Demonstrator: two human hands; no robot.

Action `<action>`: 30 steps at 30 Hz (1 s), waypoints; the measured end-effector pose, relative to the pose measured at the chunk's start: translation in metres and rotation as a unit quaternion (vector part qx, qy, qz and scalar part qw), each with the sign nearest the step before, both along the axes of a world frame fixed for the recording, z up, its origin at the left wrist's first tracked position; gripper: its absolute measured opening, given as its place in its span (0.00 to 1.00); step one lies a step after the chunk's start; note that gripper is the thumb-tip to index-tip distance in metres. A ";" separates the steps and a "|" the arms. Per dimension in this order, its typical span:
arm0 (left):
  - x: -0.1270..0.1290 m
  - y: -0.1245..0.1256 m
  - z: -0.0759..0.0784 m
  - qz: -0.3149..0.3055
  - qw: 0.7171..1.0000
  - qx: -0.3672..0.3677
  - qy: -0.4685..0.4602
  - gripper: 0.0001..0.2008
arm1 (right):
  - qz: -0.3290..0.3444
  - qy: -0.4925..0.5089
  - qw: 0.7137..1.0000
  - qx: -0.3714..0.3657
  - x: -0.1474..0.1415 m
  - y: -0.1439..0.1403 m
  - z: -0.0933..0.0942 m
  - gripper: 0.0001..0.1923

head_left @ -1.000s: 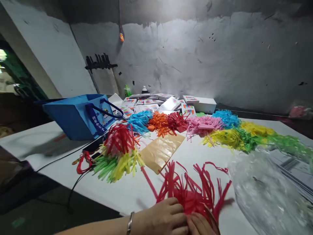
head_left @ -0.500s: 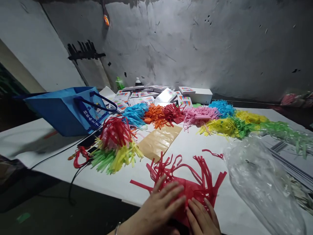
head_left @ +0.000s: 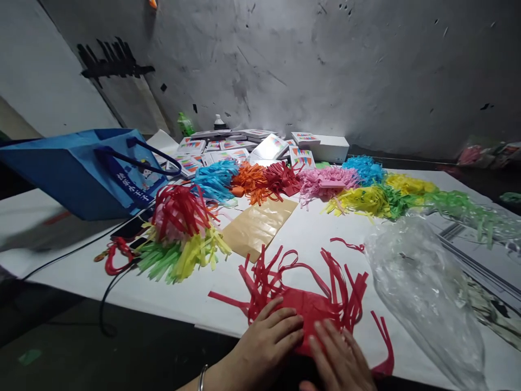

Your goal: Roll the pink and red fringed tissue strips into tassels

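Red tissue paper [head_left: 301, 302] with cut fringe strips at both sides lies on the white table near its front edge. My left hand [head_left: 271, 338] rests on the left part of it, fingers stretched out flat. On the right part lies my right hand [head_left: 341, 355], its fingers extended and slightly blurred. A loose red piece [head_left: 386, 350] with narrow strips sits to the right of that hand. Further right, a short red strip [head_left: 347, 243] lies alone. Behind the red tissue paper is a tan paper sheet [head_left: 260, 228].
Fringed tissue bundles, including a pink one [head_left: 331, 182], line the table's back. Flat printed boxes [head_left: 271, 147] pile behind them. At left are a blue bag [head_left: 77, 171], a mixed fringe bundle [head_left: 183, 239] and a black cable [head_left: 103, 309]. Clear plastic wrap [head_left: 423, 293] lies right.
My view has shifted slightly. My right hand has moved a little right, baring more of the red tissue paper between my hands. A red piece now shows beside my right hand.
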State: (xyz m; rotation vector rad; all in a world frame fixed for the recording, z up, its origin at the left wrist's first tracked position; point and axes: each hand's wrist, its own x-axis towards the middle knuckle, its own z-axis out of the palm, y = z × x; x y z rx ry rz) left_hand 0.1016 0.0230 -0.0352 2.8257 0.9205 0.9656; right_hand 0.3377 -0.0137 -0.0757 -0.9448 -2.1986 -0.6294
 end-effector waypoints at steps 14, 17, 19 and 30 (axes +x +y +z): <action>0.004 0.014 0.003 0.177 0.981 -0.075 0.000 0.16 | -0.064 0.179 0.975 -0.114 -0.015 0.030 0.005 0.10; 0.011 0.027 0.004 0.235 0.965 -0.097 0.059 0.14 | -0.127 0.171 0.971 -0.108 -0.025 0.044 0.008 0.16; 0.013 0.033 0.006 0.256 0.954 -0.124 0.092 0.12 | -0.162 0.153 0.967 -0.123 -0.029 0.048 0.009 0.19; 0.014 0.035 0.015 0.252 0.941 -0.162 0.155 0.12 | -0.188 0.129 0.962 -0.153 -0.028 0.053 0.011 0.22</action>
